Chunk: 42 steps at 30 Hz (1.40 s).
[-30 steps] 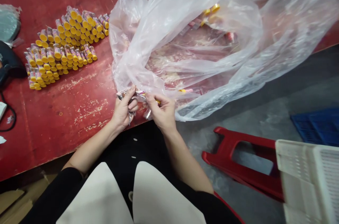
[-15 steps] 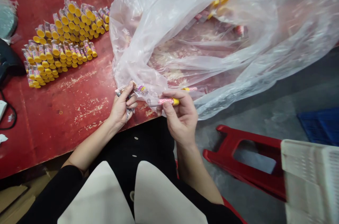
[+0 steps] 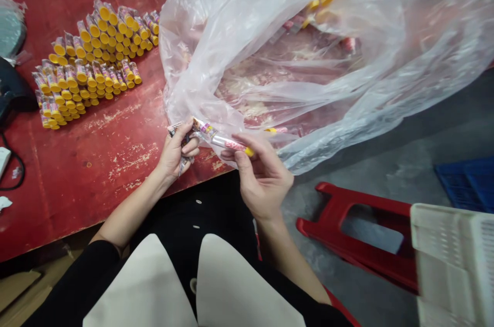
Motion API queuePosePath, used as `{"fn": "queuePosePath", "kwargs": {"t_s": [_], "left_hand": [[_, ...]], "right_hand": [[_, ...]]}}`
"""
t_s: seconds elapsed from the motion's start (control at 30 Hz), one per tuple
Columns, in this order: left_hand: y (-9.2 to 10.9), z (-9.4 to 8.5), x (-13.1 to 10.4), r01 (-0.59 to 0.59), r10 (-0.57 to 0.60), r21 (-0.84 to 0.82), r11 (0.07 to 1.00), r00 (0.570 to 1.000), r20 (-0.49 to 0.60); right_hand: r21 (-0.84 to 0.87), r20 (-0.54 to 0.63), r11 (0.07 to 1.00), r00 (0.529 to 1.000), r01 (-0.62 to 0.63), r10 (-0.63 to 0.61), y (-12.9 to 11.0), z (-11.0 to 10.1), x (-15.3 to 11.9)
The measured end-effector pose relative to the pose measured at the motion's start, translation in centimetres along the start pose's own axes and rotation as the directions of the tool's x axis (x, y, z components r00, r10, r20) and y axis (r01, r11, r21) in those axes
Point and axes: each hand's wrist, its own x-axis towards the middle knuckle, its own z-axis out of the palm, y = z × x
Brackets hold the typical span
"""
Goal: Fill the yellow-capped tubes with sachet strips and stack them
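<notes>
My left hand (image 3: 178, 150) is closed around several printed clear plastic sleeves (image 3: 204, 127), one of them sticking out toward the right. Between the thumb and fingers of my right hand (image 3: 263, 172) is a clear tube (image 3: 234, 145) with pink contents and a yellow cap. The tube's clear end meets the mouth of the sleeve; how far it is inside I cannot tell. Just beyond my right hand, another yellow-capped pink tube (image 3: 276, 130) lies at the large clear plastic bag (image 3: 193, 80).
Stacked sleeved tubes (image 3: 111, 33) with yellow ends stand in rows at the left on the red table (image 3: 127, 136). A dark object (image 3: 13, 87) is at the far left. Right of me are a red stool (image 3: 363, 234), a pale crate (image 3: 451, 260) and a blue crate (image 3: 466, 183).
My right hand has tilted and brought the tube left, so its clear end now meets the sleeve. My left hand has stayed nearly still.
</notes>
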Motion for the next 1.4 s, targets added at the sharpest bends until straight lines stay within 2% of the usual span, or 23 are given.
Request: {"fn": "queuePosePath", "kwargs": {"t_s": [0.07,0.13,0.2,0.3,0.43,0.5,0.6,0.73,0.8,0.97,1.23,1.33,1.4], "left_hand": [[-0.1,0.2,-0.2,0.008,-0.008,0.008,1.0,1.0,0.014],[-0.3,0.3,-0.4,0.0,-0.001,0.034,0.999,1.0,0.014],[-0.7,0.5,-0.7,-0.032,0.032,0.067,0.997,0.999,-0.002],[-1.1,0.7,-1.3,-0.077,0.079,0.142,0.987,0.997,-0.012],[-1.2,0.7,-2.0,-0.068,0.067,0.22,0.973,0.998,0.013],[-1.2,0.7,-2.2,-0.076,0.071,0.247,0.966,0.997,0.027],[-1.3,0.6,-2.5,-0.101,0.083,0.291,0.951,0.994,0.073],[-1.3,0.2,-2.7,-0.145,0.123,0.294,0.945,0.988,0.093],[-1.0,-0.1,-2.7,-0.163,0.149,0.282,0.945,0.986,0.071],[0.5,-1.4,-1.9,-0.219,0.216,0.241,0.946,0.976,0.037],[4.6,-4.3,0.6,-0.312,0.324,0.115,0.943,0.94,-0.109],[6.7,-5.0,1.8,-0.327,0.337,0.088,0.941,0.931,-0.139],[8.1,-5.5,2.6,-0.345,0.351,0.068,0.936,0.919,-0.177]], "right_hand": [[-0.001,-0.037,0.999,0.999,0.038,-0.038,0.1,-0.1,-0.3],[0.02,-0.017,0.999,0.999,0.045,-0.045,0.2,-0.3,-0.5],[0.033,0.054,0.999,0.998,0.037,-0.039,0.4,-0.6,-0.6],[-0.037,0.143,0.993,0.984,0.115,-0.109,0.8,-1.3,-0.8],[-0.069,0.304,0.971,0.932,0.231,-0.2,1.2,-2.1,-0.9],[-0.066,0.317,0.974,0.93,0.218,-0.186,1.1,-1.9,-0.8],[-0.066,0.24,0.975,0.952,0.213,-0.191,1.0,-1.0,-0.5],[-0.029,0.063,0.985,0.984,0.171,-0.169,0.7,0.8,-0.1],[-0.033,0.024,0.991,0.991,0.132,-0.132,0.4,1.6,0.1],[-0.015,0.069,0.989,0.987,0.149,-0.148,0.8,4.3,1.3],[0.108,0.181,0.988,0.975,0.109,-0.128,3.5,10.8,3.5],[0.136,0.187,0.987,0.975,0.092,-0.116,4.8,13.7,4.6],[0.161,0.194,0.984,0.975,0.072,-0.103,6.0,16.8,6.4]]}}
